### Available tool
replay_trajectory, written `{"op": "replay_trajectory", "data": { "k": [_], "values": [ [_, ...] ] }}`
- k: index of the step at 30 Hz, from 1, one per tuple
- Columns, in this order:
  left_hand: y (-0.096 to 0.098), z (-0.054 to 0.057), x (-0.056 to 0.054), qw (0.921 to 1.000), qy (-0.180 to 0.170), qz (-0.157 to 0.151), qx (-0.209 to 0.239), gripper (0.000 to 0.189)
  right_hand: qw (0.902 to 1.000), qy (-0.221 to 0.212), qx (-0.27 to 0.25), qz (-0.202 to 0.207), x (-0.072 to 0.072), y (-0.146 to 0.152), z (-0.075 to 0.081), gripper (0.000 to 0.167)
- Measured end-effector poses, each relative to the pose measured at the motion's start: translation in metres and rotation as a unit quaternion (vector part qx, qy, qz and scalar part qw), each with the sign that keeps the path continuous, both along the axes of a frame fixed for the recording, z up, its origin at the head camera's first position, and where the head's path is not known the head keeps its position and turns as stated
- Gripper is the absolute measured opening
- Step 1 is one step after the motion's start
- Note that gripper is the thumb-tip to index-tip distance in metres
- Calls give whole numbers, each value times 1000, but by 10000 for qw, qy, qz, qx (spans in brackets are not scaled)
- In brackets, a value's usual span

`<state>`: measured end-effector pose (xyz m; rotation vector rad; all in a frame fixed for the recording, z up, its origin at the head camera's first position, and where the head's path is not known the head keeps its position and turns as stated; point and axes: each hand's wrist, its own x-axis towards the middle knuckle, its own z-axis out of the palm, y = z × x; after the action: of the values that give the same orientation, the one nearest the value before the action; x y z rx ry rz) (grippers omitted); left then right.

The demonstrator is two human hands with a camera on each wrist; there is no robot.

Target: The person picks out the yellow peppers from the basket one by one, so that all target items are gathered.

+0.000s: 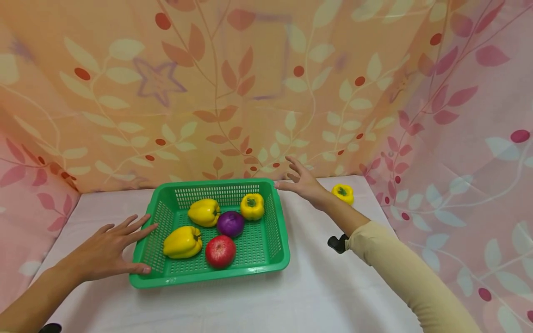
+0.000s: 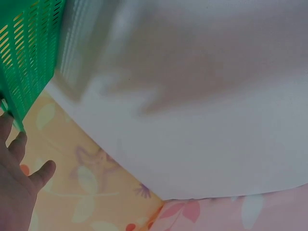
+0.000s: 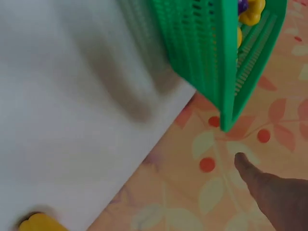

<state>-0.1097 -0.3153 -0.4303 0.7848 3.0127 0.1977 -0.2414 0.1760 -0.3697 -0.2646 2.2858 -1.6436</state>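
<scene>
A green plastic basket (image 1: 210, 276) stands on the table. In it lie three yellow bell peppers, one front left (image 1: 182, 242), one behind it (image 1: 203, 212) and one at the right (image 1: 251, 206), with a purple onion (image 1: 231, 224) and a red pomegranate (image 1: 220, 251). My left hand (image 1: 108, 249) is at the basket's left rim with fingers spread, the fingertips reaching over it. Off the basket's back right corner hovers my right hand (image 1: 303, 184), fingers extended and holding nothing. In the right wrist view its thumb (image 3: 252, 175) appears apart from the rim.
Another yellow bell pepper (image 1: 343, 194) sits on the white tabletop (image 1: 316, 277) at the back right, beyond the right forearm. A patterned curtain (image 1: 258, 92) hangs along the table's back edge and both sides. A black wrist device (image 1: 337, 243) shows beside the right sleeve.
</scene>
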Motion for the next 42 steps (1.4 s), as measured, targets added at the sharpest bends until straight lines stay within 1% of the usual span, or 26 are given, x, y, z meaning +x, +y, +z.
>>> {"op": "replay_trajectory", "data": {
  "k": [3, 6, 11, 14, 19, 21, 26, 31, 37, 42],
  "values": [
    [1, 0, 0, 10000, -25, -6, 3, 100, 9993, -207, -130, 266, 4, -12, 1, 90],
    [0, 1, 1, 10000, -35, 0, 16, 99, 9978, -474, -184, 432, 7, -24, -1, 87],
    [-1, 1, 2, 10000, -25, 1, 19, 100, 9906, -1252, -288, 460, 10, -42, -6, 83],
    [-1, 1, 2, 10000, -5, -12, 36, 100, 9867, -1554, -167, 441, 9, -51, -9, 86],
    [-2, 0, 2, 10000, 43, -39, 71, 99, 9850, -1672, 61, 423, 7, -61, -13, 92],
    [-2, -1, 2, 10000, 29, -43, 69, 100, 9848, -1683, 95, 431, 6, -64, -16, 91],
    [-2, -1, 1, 10000, -4, -27, 28, 100, 9826, -1830, 108, 301, 2, -72, -25, 89],
    [-2, -1, 1, 10000, 55, -37, 42, 100, 9808, -1939, 199, 74, -1, -84, -28, 91],
    [-2, -1, 1, 10000, 63, -32, 51, 100, 9776, -2058, 327, -301, -4, -94, -29, 92],
    [-2, -1, 1, 10000, 55, -39, 39, 100, 9757, -2111, 368, -463, -4, -98, -35, 90]
  ]
}}
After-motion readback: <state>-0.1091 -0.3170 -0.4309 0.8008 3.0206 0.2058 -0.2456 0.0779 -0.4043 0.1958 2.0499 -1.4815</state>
